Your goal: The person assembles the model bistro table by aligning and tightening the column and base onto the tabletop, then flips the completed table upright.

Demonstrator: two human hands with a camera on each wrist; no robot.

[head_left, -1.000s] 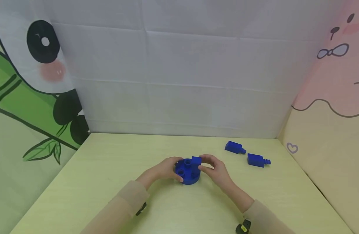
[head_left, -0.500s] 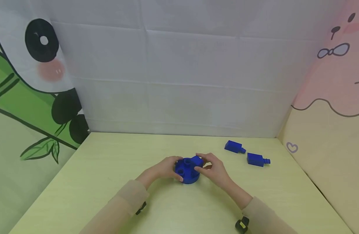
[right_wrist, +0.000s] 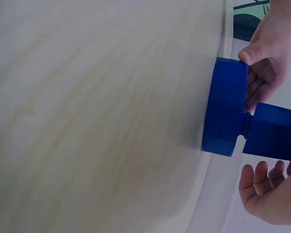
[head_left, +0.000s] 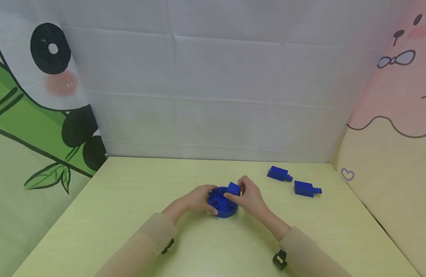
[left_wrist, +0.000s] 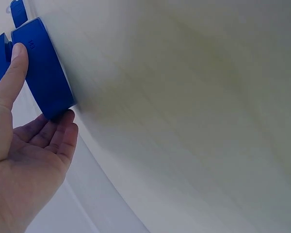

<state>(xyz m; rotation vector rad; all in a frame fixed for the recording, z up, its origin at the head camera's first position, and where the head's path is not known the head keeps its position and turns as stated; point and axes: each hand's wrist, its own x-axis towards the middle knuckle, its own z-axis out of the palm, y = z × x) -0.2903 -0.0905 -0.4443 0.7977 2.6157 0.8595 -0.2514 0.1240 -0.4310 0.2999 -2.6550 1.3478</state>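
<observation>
A round blue base (head_left: 227, 211) with raised round sockets stands on the table in the head view. My left hand (head_left: 199, 198) grips its left side, thumb at the front and fingers behind. Over the base's right part stands a blue rectangular block (head_left: 234, 188), pinched by my right hand (head_left: 251, 197) between thumb and fingers. In the right wrist view the block (right_wrist: 272, 132) meets the base (right_wrist: 225, 107) through a narrow neck, mostly sunk in a socket. The left wrist view shows my left thumb (left_wrist: 18, 63) pressed on the base's edge (left_wrist: 46, 70).
Two more blue blocks, each with a narrow ridged stem, lie at the back right: one farther back (head_left: 278, 173), one nearer the right (head_left: 304, 189). A white cloth wall (head_left: 213, 96) closes the table's far edge, and printed panels flank it.
The block has turned on the base, its top now angled differently. My right hand has shifted its fingers around it, the thumb reaching farther left. The left hand and base have stayed put.
</observation>
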